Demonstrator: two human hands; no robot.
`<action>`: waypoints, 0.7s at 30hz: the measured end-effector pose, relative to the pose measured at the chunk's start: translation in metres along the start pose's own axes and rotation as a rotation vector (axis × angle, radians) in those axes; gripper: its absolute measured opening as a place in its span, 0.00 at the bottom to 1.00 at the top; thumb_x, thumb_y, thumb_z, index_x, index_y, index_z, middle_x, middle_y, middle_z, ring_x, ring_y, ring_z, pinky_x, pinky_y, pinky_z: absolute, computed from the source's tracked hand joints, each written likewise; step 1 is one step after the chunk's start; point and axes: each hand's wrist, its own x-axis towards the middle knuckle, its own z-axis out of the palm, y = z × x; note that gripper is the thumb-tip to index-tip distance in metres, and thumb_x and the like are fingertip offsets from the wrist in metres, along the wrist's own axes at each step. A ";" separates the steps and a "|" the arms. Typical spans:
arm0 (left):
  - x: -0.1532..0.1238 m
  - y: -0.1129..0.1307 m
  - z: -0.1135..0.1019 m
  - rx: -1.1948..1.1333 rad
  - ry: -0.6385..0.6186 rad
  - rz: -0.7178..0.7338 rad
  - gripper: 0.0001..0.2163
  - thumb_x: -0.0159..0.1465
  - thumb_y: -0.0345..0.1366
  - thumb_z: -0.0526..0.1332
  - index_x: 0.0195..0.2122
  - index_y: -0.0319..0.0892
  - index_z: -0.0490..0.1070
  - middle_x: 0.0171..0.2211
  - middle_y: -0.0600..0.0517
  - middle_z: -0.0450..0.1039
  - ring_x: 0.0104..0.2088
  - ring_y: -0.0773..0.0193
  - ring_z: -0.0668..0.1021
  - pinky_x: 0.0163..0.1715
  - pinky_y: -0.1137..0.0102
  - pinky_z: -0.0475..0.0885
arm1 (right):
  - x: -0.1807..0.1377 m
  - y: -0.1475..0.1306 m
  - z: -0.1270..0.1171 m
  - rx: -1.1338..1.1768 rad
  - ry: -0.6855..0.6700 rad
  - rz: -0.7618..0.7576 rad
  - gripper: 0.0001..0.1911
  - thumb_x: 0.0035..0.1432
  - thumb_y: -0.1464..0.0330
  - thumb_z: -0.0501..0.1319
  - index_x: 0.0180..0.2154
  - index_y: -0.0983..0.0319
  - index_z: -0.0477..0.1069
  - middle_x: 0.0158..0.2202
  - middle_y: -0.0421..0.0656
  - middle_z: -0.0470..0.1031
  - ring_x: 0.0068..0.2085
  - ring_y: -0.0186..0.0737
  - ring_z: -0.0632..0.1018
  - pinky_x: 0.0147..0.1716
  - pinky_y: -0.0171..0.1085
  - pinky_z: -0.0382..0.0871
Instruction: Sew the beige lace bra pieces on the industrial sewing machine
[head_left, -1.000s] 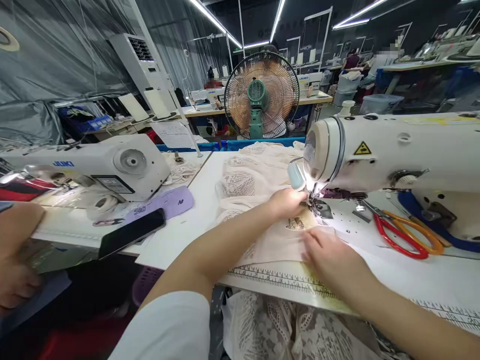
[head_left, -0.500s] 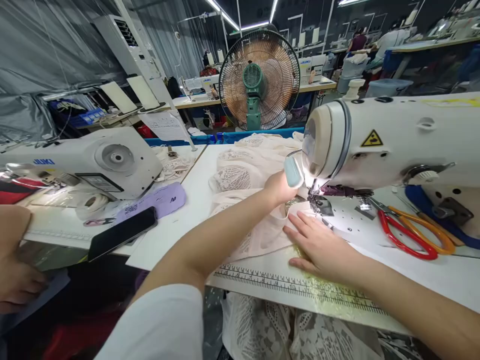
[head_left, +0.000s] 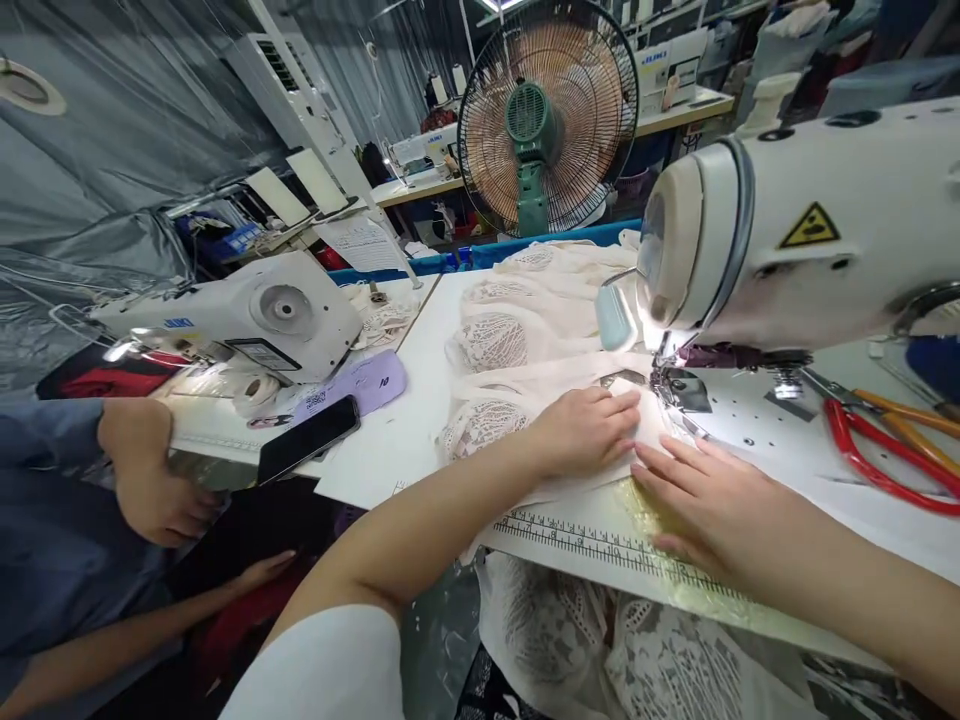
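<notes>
Cream fabric [head_left: 592, 400] lies flat on the table [head_left: 405, 440], its near edge right at the presser foot [head_left: 679, 388] of our sewing machine [head_left: 810, 250]. Our left hand [head_left: 589, 428] rests palm down on the fabric just left of the foot, fingers spread and flat, gripping nothing. Our right hand [head_left: 709, 500] lies flat in front of the foot, fingers extended, tips touching the fabric edge and palm over the ruler strip [head_left: 592, 545] along the table's front edge. Neither hand is closed on anything; both press the cloth.

More lace pieces [head_left: 517, 310] are heaped behind the foot, toward the fan [head_left: 547, 115] at the far side. Red-handled scissors [head_left: 877, 450] lie right of the foot, under the machine's arm. Left of the foot, well apart, a black phone [head_left: 307, 452] sits beside a purple card [head_left: 360, 385], near a second sewing machine [head_left: 247, 320]. A co-worker's hand [head_left: 150, 480] holds that table's edge, farther left. Lace [head_left: 600, 650] hangs below the table front.
</notes>
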 end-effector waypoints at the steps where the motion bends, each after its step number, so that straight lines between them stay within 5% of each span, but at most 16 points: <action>1: 0.002 0.001 -0.002 0.010 0.001 0.010 0.20 0.68 0.41 0.48 0.55 0.34 0.64 0.60 0.46 0.60 0.54 0.57 0.68 0.54 0.63 0.63 | -0.002 0.002 -0.002 0.009 0.003 -0.011 0.21 0.57 0.60 0.54 0.48 0.65 0.71 0.51 0.52 0.71 0.52 0.56 0.69 0.47 0.53 0.67; 8: 0.012 -0.006 0.006 0.009 0.116 0.075 0.20 0.67 0.41 0.52 0.54 0.32 0.66 0.56 0.46 0.66 0.57 0.56 0.66 0.58 0.64 0.60 | -0.012 0.006 -0.002 0.082 0.007 0.033 0.22 0.57 0.57 0.52 0.47 0.61 0.70 0.53 0.48 0.70 0.55 0.52 0.67 0.50 0.52 0.65; 21: 0.021 -0.003 0.007 -0.052 0.197 0.023 0.20 0.65 0.44 0.53 0.50 0.32 0.69 0.54 0.43 0.68 0.50 0.52 0.71 0.49 0.60 0.68 | -0.004 0.006 -0.013 0.028 0.053 0.055 0.19 0.57 0.58 0.52 0.44 0.62 0.71 0.48 0.49 0.73 0.50 0.50 0.71 0.47 0.49 0.67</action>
